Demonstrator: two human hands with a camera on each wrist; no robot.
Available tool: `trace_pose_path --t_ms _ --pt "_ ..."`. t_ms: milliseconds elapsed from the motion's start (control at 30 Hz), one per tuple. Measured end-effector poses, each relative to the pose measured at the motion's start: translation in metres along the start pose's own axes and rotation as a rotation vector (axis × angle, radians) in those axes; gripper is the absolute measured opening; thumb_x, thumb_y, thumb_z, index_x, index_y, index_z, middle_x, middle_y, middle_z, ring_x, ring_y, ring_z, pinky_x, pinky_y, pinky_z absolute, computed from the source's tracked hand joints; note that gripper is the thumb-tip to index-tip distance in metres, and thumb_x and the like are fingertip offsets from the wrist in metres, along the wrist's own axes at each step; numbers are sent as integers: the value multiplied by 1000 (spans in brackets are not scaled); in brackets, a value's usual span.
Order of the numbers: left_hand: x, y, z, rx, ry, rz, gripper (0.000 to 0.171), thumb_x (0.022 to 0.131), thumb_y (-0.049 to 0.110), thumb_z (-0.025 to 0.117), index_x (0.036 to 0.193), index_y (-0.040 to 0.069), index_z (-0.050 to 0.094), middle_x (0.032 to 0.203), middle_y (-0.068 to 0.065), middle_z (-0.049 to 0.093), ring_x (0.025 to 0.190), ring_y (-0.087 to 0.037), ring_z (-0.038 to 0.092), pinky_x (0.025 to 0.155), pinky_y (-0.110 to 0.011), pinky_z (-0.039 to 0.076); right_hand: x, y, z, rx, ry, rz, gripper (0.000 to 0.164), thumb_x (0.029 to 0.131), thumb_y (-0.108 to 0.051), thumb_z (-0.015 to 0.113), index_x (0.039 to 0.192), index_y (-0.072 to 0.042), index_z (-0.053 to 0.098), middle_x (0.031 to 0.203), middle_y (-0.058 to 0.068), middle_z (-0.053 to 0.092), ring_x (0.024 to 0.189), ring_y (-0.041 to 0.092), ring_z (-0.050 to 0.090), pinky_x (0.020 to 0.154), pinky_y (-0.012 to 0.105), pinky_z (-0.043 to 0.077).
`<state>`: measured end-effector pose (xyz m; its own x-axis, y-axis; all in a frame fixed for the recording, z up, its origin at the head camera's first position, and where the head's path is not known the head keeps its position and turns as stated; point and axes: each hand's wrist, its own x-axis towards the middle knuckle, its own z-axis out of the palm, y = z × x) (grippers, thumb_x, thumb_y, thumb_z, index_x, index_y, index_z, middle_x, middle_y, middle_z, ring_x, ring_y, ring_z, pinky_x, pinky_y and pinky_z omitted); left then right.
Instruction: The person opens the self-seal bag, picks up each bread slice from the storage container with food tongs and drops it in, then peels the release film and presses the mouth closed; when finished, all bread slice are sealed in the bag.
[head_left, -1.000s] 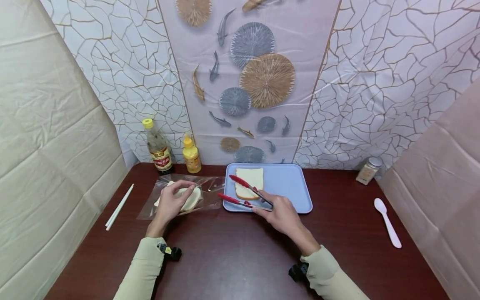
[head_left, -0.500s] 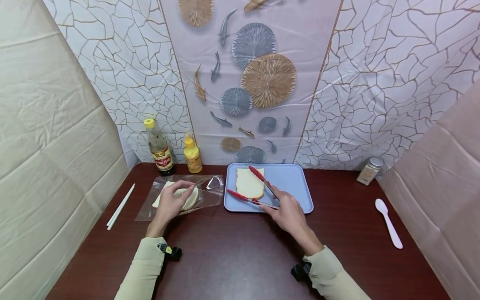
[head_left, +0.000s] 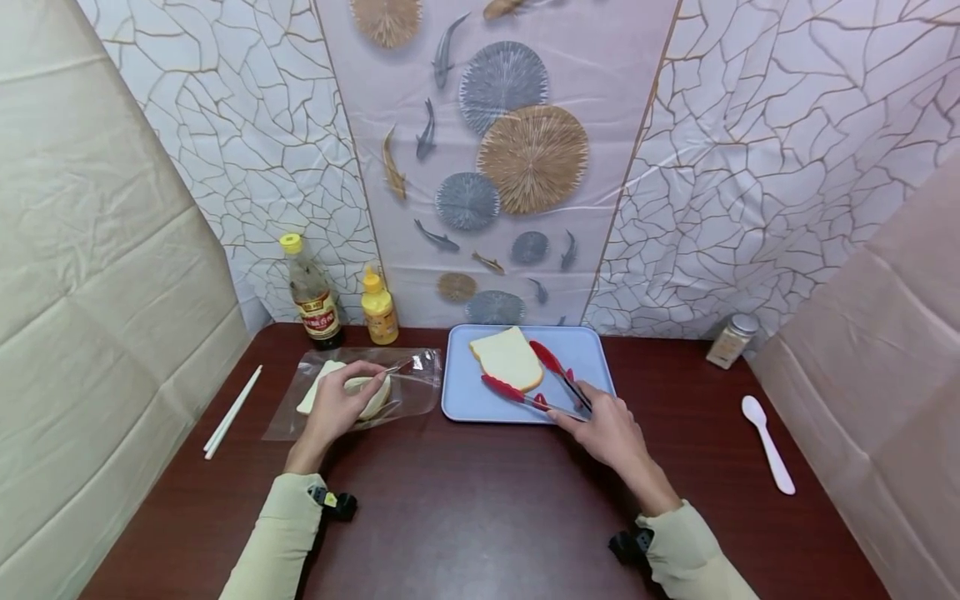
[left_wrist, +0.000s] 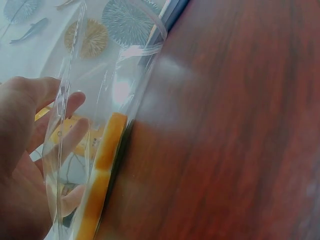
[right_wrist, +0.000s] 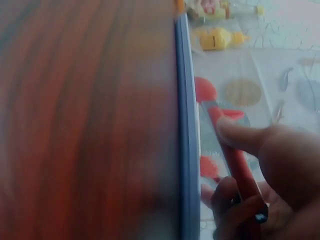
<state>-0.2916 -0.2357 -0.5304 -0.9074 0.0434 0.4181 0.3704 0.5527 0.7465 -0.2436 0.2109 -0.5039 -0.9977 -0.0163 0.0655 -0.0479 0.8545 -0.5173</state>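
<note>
Red-tipped tongs (head_left: pixel 551 387) are gripped in my right hand (head_left: pixel 611 429), their arms spread apart over the blue tray (head_left: pixel 468 408). A bread slice (head_left: pixel 508 358) lies turned on the tray, with the tong tips at its near and right edges. On the left, my left hand (head_left: pixel 341 404) pinches the edge of a clear plastic bag (head_left: pixel 416 400) between thumb and fingers, lifting it a little. More bread (head_left: pixel 375 400) lies inside the bag, partly hidden by the hand. In the left wrist view, the bread's brown crust (left_wrist: pixel 102 180) shows through the plastic.
A dark sauce bottle (head_left: pixel 315 308) and a yellow squeeze bottle (head_left: pixel 380 312) stand behind the bag. White chopsticks (head_left: pixel 233 412) lie at the left. A shaker jar (head_left: pixel 731 342) and a white spoon (head_left: pixel 768 446) are at the right.
My right hand and the tongs have moved right across the tray. The bread slice has turned and shifted slightly right. My left hand stays at the bag.
</note>
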Motion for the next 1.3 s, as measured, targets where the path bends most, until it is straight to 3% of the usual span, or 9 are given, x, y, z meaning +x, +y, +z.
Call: trace_pose_path --t_ms 267,467,600,800,867,1067,1133,1300 --pt "0 2 1 20 -28 -4 13 101 24 79 111 16 83 107 -5 84 111 -27 76 101 -55 57 2 -6 5 22 -66 -60 91 95 -60 78 153 6 52 142 25 66 118 33 67 96 54 60" --pt "-1 1 1 24 -45 -12 13 102 23 79 110 15 83 108 -6 84 110 -28 76 100 -55 58 4 -21 12 32 -71 -34 93 93 -58 81 151 8 49 100 18 69 98 27 66 79 42 57" --pt "0 1 1 9 -39 -11 13 102 24 79 111 16 83 108 -5 84 112 -28 76 102 -55 57 5 -27 13 29 -44 -22 92 92 -58 82 149 7 51 91 13 66 95 27 66 76 42 56" --pt "1 2 2 -11 -35 -18 15 103 26 78 113 16 83 111 -6 84 114 -29 75 103 -56 55 7 -21 7 21 -2 -26 61 92 -58 82 113 -3 69 72 5 60 73 22 60 64 35 47" --pt "1 3 2 -18 -32 -19 16 103 27 78 114 17 83 112 -5 84 115 -28 75 104 -56 55 8 -17 4 20 -1 -29 58 92 -58 82 111 -5 71 73 4 61 72 21 59 63 35 45" --pt "1 8 2 -37 -2 -6 16 104 28 77 114 18 83 113 -3 84 117 -26 74 107 -57 53 13 -2 -6 15 -28 -22 71 93 -64 79 135 -7 71 94 7 72 86 22 63 69 37 49" --pt "1 9 2 -34 7 -4 15 104 27 77 114 18 83 113 -4 84 116 -26 74 106 -57 53 15 4 -9 35 -39 -29 74 93 -64 78 138 -7 70 104 7 75 89 21 63 70 36 49" --pt "-1 11 2 -40 10 -12 15 103 27 78 113 17 83 112 -6 84 116 -28 75 105 -57 55 19 16 -16 95 -55 -59 78 94 -64 78 146 -7 67 109 7 79 90 20 62 69 33 46"
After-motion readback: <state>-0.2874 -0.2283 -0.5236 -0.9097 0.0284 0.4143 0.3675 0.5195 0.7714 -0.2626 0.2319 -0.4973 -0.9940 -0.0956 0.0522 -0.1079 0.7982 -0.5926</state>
